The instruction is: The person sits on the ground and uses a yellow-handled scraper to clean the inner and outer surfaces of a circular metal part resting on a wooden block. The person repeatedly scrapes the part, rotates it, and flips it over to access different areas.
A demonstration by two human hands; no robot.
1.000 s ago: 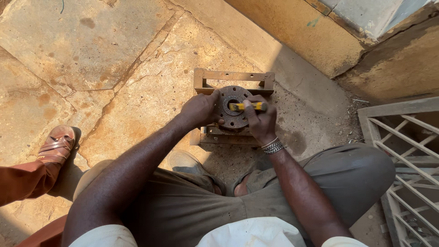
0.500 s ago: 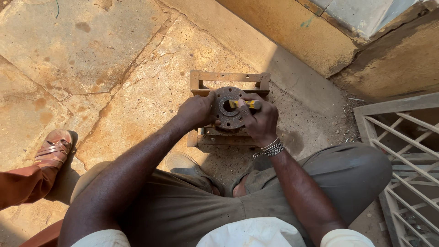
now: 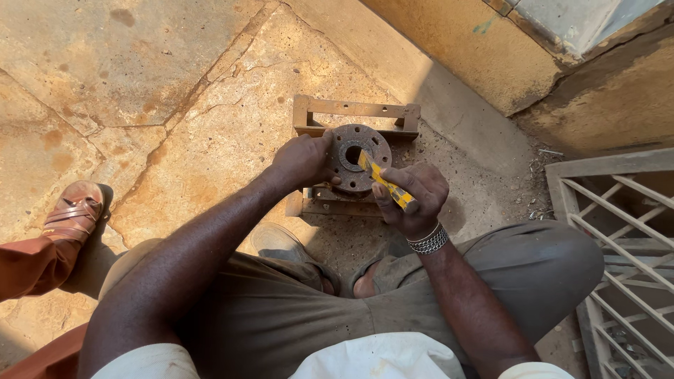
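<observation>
A rusty round flange (image 3: 358, 156), with a central bore and a ring of bolt holes, is being steadied on a small rusted metal frame (image 3: 354, 112) that is resting on the stone floor (image 3: 140, 84), between the seated person's knees. The left hand (image 3: 303, 160) is being pressed against the flange's left rim, its fingers curled round the edge. A yellow folding rule (image 3: 382, 181) is being gripped in the closed fingers of the right hand (image 3: 411, 196), and its free end is being laid across the bore.

The step in hand is judged to be a measuring or checking of the flange's bore or face. The next move is judged to call for the rule being seated flat and square across the centre, while the flange is kept from turning on the frame.

A sandalled foot (image 3: 72, 209) of another person is being noted at the left edge, well apart. A metal grille (image 3: 618, 231) is lying at the right.
</observation>
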